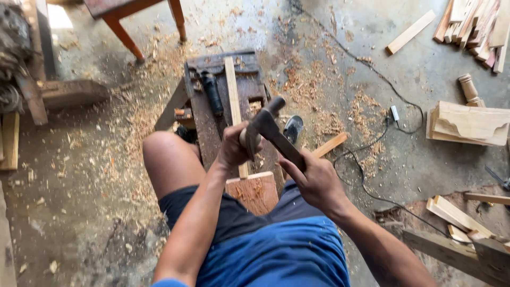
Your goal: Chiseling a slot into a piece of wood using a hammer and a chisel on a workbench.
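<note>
I sit astride a low dark wooden bench [204, 114] on a workshop floor. My right hand [314, 178] grips the dark handle of a hammer [268, 127] whose head sits just above my left hand. My left hand [234, 144] is closed around a small pale wooden piece held up against the hammer head. A long pale wooden strip [234, 101] lies lengthwise on the bench under my hands. A reddish wooden block [255, 192] rests at the bench's near end between my knees.
A black power tool [212, 93] lies on the bench. Wood shavings cover the floor. Carved pale boards [467, 123] and stacked slats [475, 24] lie at the right, offcuts [457, 215] at lower right. A black cable [372, 138] trails across the floor. Red stool legs [127, 40] stand at the top.
</note>
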